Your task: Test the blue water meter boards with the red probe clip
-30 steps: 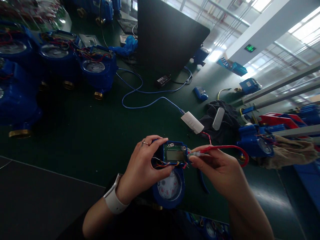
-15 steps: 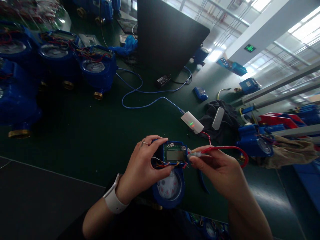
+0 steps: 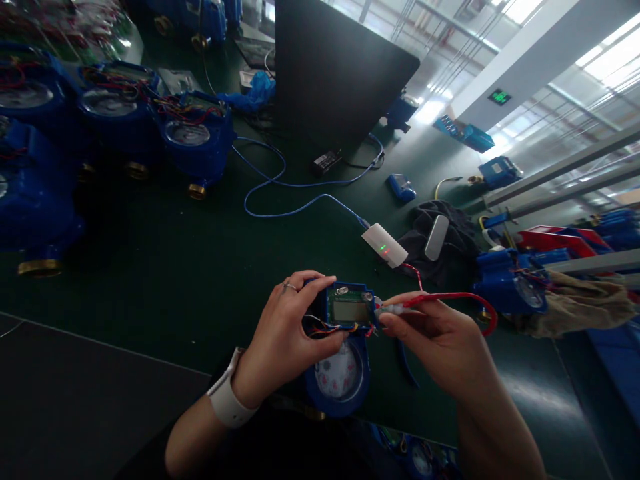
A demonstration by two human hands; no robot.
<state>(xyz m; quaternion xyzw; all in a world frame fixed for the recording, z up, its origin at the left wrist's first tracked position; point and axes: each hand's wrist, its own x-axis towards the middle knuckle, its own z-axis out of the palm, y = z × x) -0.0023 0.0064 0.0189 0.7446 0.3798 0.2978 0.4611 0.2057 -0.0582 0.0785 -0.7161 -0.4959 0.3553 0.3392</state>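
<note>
A blue water meter (image 3: 337, 380) with a round dial stands at the bench's near edge. Its open top shows a circuit board with a small grey display (image 3: 350, 311), and loose coloured wires (image 3: 330, 328) stick out below. My left hand (image 3: 295, 320) grips this top housing, thumb in front and fingers behind. Between thumb and fingers, my right hand (image 3: 430, 333) pinches a probe connector (image 3: 393, 309) against the right side of the housing. A red cable (image 3: 470, 297) loops from the connector over that hand. The exact contact point is hidden.
A white adapter box (image 3: 385, 245) with green and red lights lies ahead, joined to a blue cable (image 3: 285, 215). Several blue meters (image 3: 193, 143) stand at left. A dark laptop (image 3: 340, 73) is at the back. A dark cloth (image 3: 450, 233) and another meter (image 3: 510, 283) are at right.
</note>
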